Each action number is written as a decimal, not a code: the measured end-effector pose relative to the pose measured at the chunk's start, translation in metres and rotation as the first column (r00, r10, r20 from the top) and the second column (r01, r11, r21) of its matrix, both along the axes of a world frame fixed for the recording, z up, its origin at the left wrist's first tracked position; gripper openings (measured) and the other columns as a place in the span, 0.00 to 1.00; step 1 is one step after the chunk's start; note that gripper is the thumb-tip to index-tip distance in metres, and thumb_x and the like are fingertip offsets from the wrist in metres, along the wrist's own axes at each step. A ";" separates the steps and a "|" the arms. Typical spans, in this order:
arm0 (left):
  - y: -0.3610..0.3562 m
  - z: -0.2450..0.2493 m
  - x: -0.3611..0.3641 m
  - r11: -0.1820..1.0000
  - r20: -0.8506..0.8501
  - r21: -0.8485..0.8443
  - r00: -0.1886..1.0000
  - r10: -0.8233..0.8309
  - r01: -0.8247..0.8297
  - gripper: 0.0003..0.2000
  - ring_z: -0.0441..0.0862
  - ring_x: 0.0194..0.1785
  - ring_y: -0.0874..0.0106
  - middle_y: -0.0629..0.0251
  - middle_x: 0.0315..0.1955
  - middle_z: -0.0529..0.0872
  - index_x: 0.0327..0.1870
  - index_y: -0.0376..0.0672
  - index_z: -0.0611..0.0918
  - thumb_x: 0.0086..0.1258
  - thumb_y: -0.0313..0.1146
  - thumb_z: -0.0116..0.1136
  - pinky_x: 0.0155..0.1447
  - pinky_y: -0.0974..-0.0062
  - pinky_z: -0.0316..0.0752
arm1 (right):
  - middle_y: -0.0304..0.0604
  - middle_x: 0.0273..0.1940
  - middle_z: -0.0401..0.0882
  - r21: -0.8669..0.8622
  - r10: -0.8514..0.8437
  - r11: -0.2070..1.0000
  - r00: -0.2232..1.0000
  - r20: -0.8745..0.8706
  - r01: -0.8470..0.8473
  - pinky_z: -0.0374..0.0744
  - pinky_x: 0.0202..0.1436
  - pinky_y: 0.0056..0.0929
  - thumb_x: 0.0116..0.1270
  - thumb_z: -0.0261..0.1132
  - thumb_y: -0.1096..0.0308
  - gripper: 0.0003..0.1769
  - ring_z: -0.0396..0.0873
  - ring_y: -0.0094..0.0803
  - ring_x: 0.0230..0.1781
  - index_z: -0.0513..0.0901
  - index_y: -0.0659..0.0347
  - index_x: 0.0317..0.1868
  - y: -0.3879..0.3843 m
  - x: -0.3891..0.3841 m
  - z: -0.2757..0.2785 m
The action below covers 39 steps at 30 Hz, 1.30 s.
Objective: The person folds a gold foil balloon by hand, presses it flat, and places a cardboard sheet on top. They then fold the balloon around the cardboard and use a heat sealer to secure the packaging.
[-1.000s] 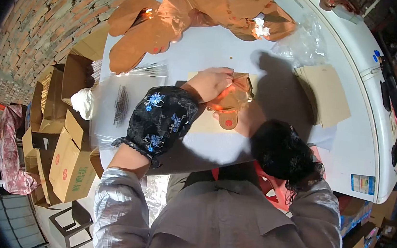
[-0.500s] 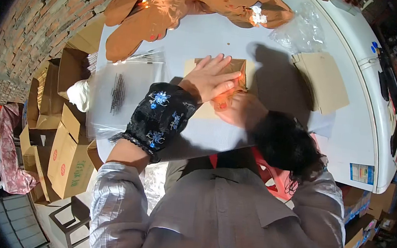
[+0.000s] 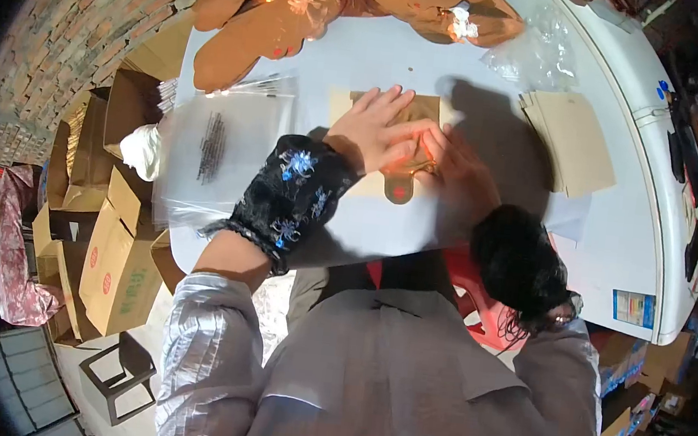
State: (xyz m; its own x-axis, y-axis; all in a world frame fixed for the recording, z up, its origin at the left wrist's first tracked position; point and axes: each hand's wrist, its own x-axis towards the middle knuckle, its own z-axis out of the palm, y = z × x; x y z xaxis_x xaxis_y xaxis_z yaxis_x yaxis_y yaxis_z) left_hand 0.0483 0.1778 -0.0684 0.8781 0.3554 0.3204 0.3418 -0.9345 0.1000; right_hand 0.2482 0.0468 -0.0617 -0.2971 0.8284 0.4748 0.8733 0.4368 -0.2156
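Note:
On the table before me, a brown sheer stocking (image 3: pixel 418 110) is folded over a beige card (image 3: pixel 342 108). Its rounded end (image 3: pixel 399 190), with a small red mark, hangs past the fold toward me. My left hand (image 3: pixel 372 131) lies flat over the stocking, fingers spread. My right hand (image 3: pixel 460 172) is at the stocking's right side, its fingers stretched out and touching it near my left fingertips; they are a little blurred. Both wrists wear black cuffs, the left one (image 3: pixel 292 191) with blue flowers.
More brown stockings (image 3: pixel 248 46) lie in a heap along the far edge. Clear plastic bags (image 3: pixel 229 146) are stacked at the left, a pile of beige cards (image 3: pixel 574 144) at the right. A crumpled clear bag (image 3: pixel 536 55) sits behind the cards. Cardboard boxes (image 3: pixel 119 258) stand left of the table.
My right hand has let go of the stocking's near end and moved up and right. The rounded end now lies flat and visible. My left hand stays pressed on the stocking.

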 end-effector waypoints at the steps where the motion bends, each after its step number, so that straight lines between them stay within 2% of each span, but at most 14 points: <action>1: -0.003 0.001 0.000 1.000 -0.002 0.005 1.000 0.006 -0.006 0.25 0.54 0.77 0.52 0.52 0.74 0.60 0.72 0.64 0.68 0.75 0.53 0.44 0.78 0.51 0.45 | 0.59 0.63 0.71 -0.002 -0.002 1.000 1.000 -0.006 0.002 0.71 0.68 0.48 0.65 0.66 0.58 0.32 0.70 0.59 0.64 0.68 0.68 0.63 -0.003 -0.002 -0.001; 4: -0.005 0.007 0.001 0.995 -0.048 -0.082 0.998 0.047 -0.051 0.29 0.47 0.80 0.54 0.55 0.77 0.55 0.75 0.62 0.63 0.74 0.54 0.42 0.79 0.51 0.41 | 0.61 0.64 0.70 -0.021 0.000 1.000 1.000 0.030 0.000 0.70 0.68 0.48 0.65 0.67 0.58 0.32 0.68 0.60 0.66 0.68 0.69 0.62 -0.003 -0.005 0.004; 5: -0.006 0.006 0.000 0.997 -0.078 -0.044 0.995 0.063 -0.066 0.31 0.46 0.80 0.52 0.55 0.77 0.53 0.76 0.60 0.61 0.72 0.56 0.43 0.79 0.50 0.42 | 0.60 0.65 0.69 -0.030 -0.007 1.000 1.000 0.025 0.008 0.70 0.69 0.48 0.64 0.67 0.58 0.32 0.68 0.60 0.67 0.68 0.69 0.63 -0.002 -0.005 0.001; 10: -0.017 0.003 -0.001 0.977 -0.088 0.005 0.973 0.213 -0.213 0.31 0.43 0.80 0.47 0.57 0.78 0.49 0.75 0.66 0.62 0.71 0.59 0.44 0.78 0.44 0.41 | 0.56 0.68 0.68 -0.105 -0.075 0.992 0.997 0.006 0.075 0.70 0.70 0.47 0.65 0.67 0.58 0.32 0.66 0.55 0.69 0.69 0.66 0.64 -0.006 -0.007 -0.004; 13: -0.014 0.005 -0.002 0.973 -0.102 0.001 0.967 0.231 -0.233 0.31 0.43 0.80 0.48 0.58 0.78 0.49 0.75 0.69 0.61 0.71 0.59 0.43 0.78 0.42 0.40 | 0.51 0.67 0.70 -0.027 -0.060 0.998 0.995 0.086 0.062 0.69 0.71 0.43 0.61 0.70 0.61 0.33 0.68 0.50 0.68 0.71 0.66 0.63 -0.002 -0.004 -0.004; 16: -0.018 0.008 0.000 0.970 -0.141 -0.014 0.961 0.237 -0.241 0.31 0.42 0.80 0.49 0.58 0.78 0.49 0.76 0.70 0.61 0.71 0.59 0.43 0.77 0.41 0.38 | 0.55 0.68 0.68 -0.033 -0.050 0.998 0.997 0.065 0.052 0.69 0.70 0.45 0.66 0.66 0.57 0.31 0.67 0.54 0.69 0.70 0.66 0.64 -0.007 -0.005 0.002; 19: -0.018 0.012 0.000 0.969 -0.154 -0.022 0.959 0.240 -0.246 0.30 0.42 0.80 0.51 0.60 0.79 0.49 0.76 0.70 0.60 0.72 0.58 0.43 0.76 0.38 0.37 | 0.56 0.67 0.69 -0.038 -0.037 0.998 0.996 0.084 0.041 0.70 0.69 0.45 0.66 0.65 0.55 0.32 0.68 0.54 0.67 0.69 0.66 0.64 -0.006 -0.001 0.000; 22: -0.018 0.011 0.000 0.970 -0.156 -0.018 0.959 0.237 -0.243 0.30 0.42 0.80 0.50 0.60 0.78 0.49 0.76 0.70 0.60 0.71 0.58 0.44 0.76 0.37 0.37 | 0.58 0.65 0.70 -0.077 -0.014 0.997 1.000 0.025 0.016 0.69 0.70 0.47 0.67 0.64 0.54 0.33 0.69 0.55 0.66 0.70 0.68 0.64 -0.004 0.001 0.005; 25: -0.016 0.007 0.000 0.973 -0.121 -0.009 0.966 0.226 -0.229 0.31 0.43 0.80 0.50 0.60 0.78 0.50 0.75 0.70 0.60 0.70 0.58 0.47 0.76 0.37 0.38 | 0.59 0.65 0.69 0.004 -0.033 0.999 0.998 0.052 0.033 0.66 0.72 0.48 0.67 0.64 0.53 0.33 0.67 0.55 0.68 0.70 0.69 0.64 0.011 -0.001 0.030; 29: -0.016 0.010 0.001 0.975 -0.121 0.001 0.968 0.222 -0.223 0.32 0.45 0.80 0.49 0.59 0.78 0.51 0.76 0.69 0.61 0.70 0.58 0.47 0.76 0.37 0.39 | 0.59 0.66 0.68 -0.051 -0.057 0.997 0.995 0.081 0.061 0.61 0.74 0.47 0.65 0.65 0.51 0.36 0.63 0.55 0.70 0.69 0.71 0.64 0.049 0.004 0.010; 32: -0.015 0.009 0.001 0.976 -0.122 0.019 0.968 0.219 -0.219 0.31 0.46 0.79 0.48 0.59 0.78 0.51 0.76 0.68 0.60 0.71 0.59 0.45 0.75 0.37 0.41 | 0.60 0.68 0.65 -0.045 -0.072 0.996 0.993 0.097 0.077 0.61 0.74 0.47 0.65 0.64 0.51 0.38 0.63 0.55 0.70 0.68 0.72 0.65 0.044 0.011 -0.002; 35: -0.017 0.009 0.001 0.974 -0.130 0.038 0.965 0.227 -0.224 0.30 0.46 0.79 0.49 0.60 0.78 0.51 0.76 0.68 0.60 0.73 0.59 0.42 0.75 0.38 0.41 | 0.54 0.71 0.64 -0.096 -0.100 0.988 0.974 0.205 0.121 0.58 0.76 0.43 0.71 0.59 0.54 0.36 0.59 0.51 0.74 0.61 0.67 0.72 0.030 0.017 0.009; 38: -0.016 0.004 0.001 0.970 -0.122 0.077 0.963 0.239 -0.231 0.30 0.46 0.79 0.50 0.60 0.78 0.51 0.76 0.69 0.60 0.74 0.59 0.40 0.76 0.38 0.41 | 0.53 0.64 0.72 -0.016 -0.219 0.976 0.975 -0.045 0.219 0.67 0.69 0.44 0.70 0.61 0.58 0.33 0.69 0.52 0.66 0.65 0.66 0.70 0.002 0.025 -0.006; 39: -0.016 0.004 0.001 0.969 -0.131 0.077 0.961 0.242 -0.233 0.30 0.46 0.79 0.50 0.60 0.78 0.51 0.76 0.69 0.59 0.74 0.59 0.40 0.76 0.38 0.41 | 0.54 0.60 0.74 -0.010 -0.259 0.966 0.965 -0.043 0.259 0.70 0.65 0.44 0.69 0.62 0.60 0.33 0.71 0.52 0.61 0.66 0.65 0.69 -0.010 0.020 -0.008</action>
